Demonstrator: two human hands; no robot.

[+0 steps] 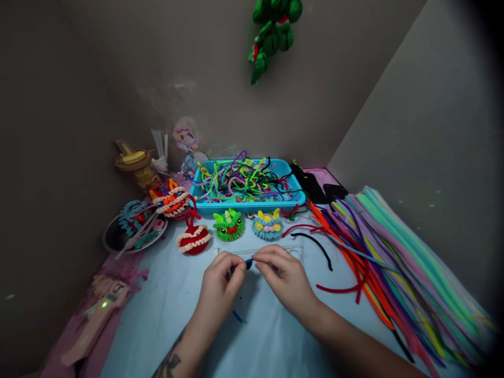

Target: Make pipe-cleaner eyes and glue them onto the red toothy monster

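Observation:
My left hand [224, 278] and my right hand [281, 275] meet over the middle of the table, fingers pinched. Between their fingertips runs a short blue pipe cleaner [249, 260], with something small and dark just under it. A second bit of blue pipe cleaner [238, 316] shows beside my left wrist. Beyond the hands sit a green animal head [229, 224] and a light blue one with yellow ears [266, 224], both of fuzzy pipe cleaner. Left of these lies a red ball-like piece with cream trim [193, 240]. Behind my fingers, a clear ruler [289, 247] is partly covered.
A blue tray [248, 205] of tangled pipe-cleaner scraps stands at the back. Long coloured pipe cleaners [417, 273] spread over the right side. At left are a metal bowl [114, 244] and a pink glue gun [96, 325] with a green light. A green figure [271, 37] hangs above.

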